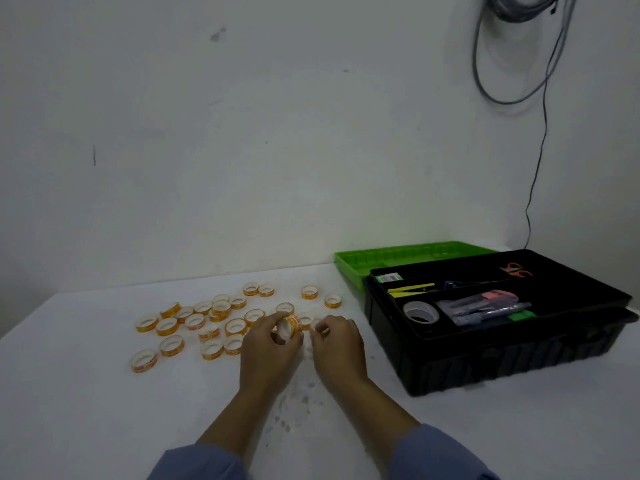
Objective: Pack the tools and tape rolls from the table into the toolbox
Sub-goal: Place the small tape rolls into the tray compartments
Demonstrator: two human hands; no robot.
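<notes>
Left hand (268, 344) grips one orange tape roll (290, 325), fingers curled round it, lifted just off the counter (104, 410), left of the toolbox (485, 358). Right hand (337, 344) is just beside that roll with its fingertips curled in and pinched; I cannot tell if it holds the roll, the tape end or nothing. Both hands are near the toolbox's left wall, not touching it.

The loose orange tape rolls (221, 307) lie scattered on the counter, further left of the toolbox, mostly flat, some touching, a few leaning.

The toolbox is black and open, with its green lid (349, 268) laid back behind it. In the tray: white tape roll (420, 311) at front left, yellow tool (410, 289) behind it, orange-handled scissors (516, 270) at the back, packaged tools (485, 306) in the middle.

Grey cables (519, 46) hang on the wall above the toolbox. Blue sleeves at the bottom edge.
</notes>
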